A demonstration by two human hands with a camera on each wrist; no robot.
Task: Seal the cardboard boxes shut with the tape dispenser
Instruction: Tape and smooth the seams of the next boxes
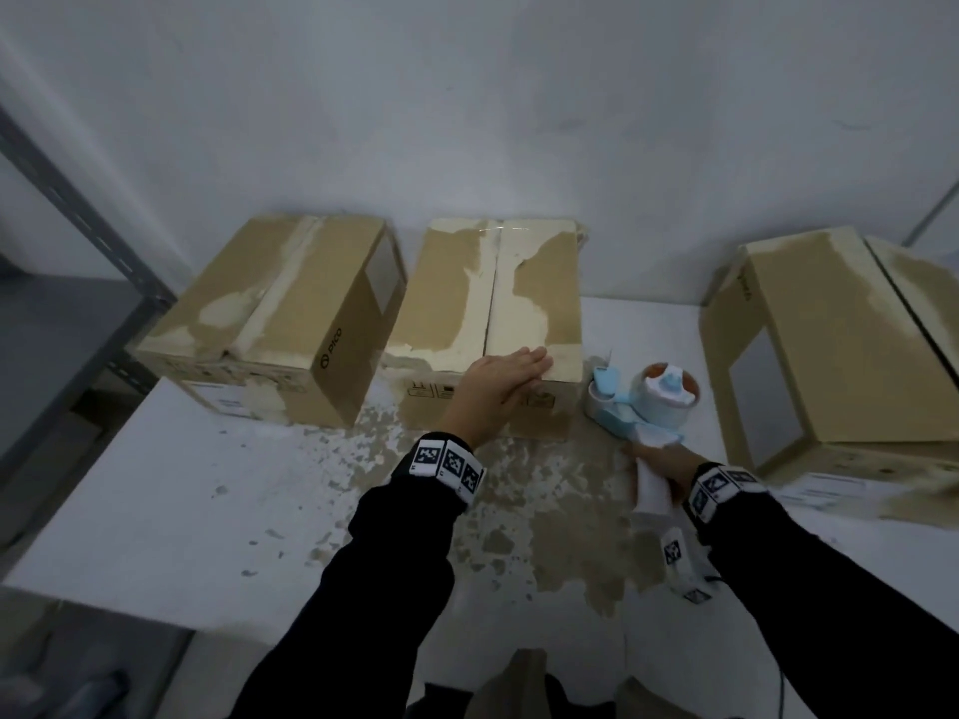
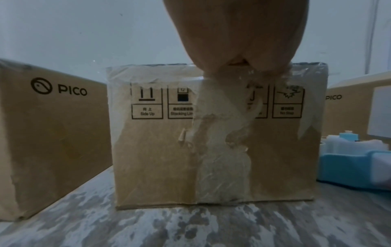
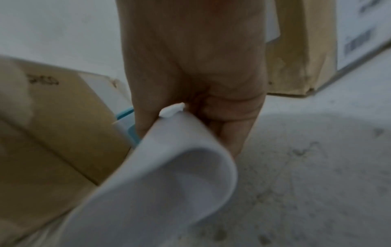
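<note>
1. Three cardboard boxes stood on the white desk against the wall: a left box, a middle box and a right box, the right one tilted and well apart from the other two
2. One tape dispenser, light blue with a roll of clear tape, sat on the desk just to the right of the middle box
3. "PICO" with a round logo was printed on the left box's side, and "PICO" again on the right box in the left wrist view
4. The middle box's front face carried four handling symbols; "Side Up" and "Stacking Li…" could be read, the rest being blurred or covered by torn tape
5. The left hand lay flat, fingers straight, on the near top edge of the middle box, its grip wide and holding nothing
6. The right hand had its grip curled round the dispenser's handle, with a white sheet against the palm
7. Both wrists wore bands with black-and-white square markers
</note>
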